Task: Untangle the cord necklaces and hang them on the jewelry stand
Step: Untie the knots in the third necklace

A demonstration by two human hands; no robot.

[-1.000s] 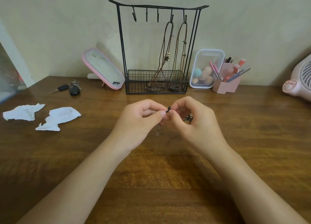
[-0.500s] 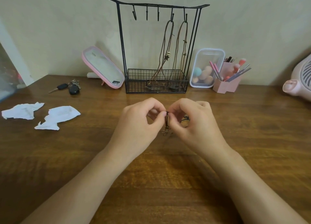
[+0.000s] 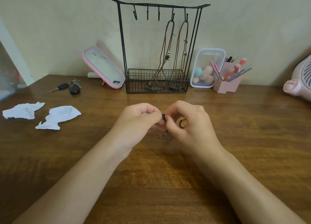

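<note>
A varnished dark brown wooden table (image 3: 252,139) shows soft gloss and visible grain across the lower frame. At upper centre, the black wire jewelry stand (image 3: 121,39) looks like matt painted metal. The brown cord necklaces (image 3: 168,44) on it may be smooth leather, though the view is too coarse to be sure. The thin black cord (image 3: 163,118) at centre is matt. At left are crumpled white paper tissues (image 3: 58,116). The pink-framed mirror (image 3: 104,67) and clear rectangular box (image 3: 207,55) are glossy plastic.
</note>
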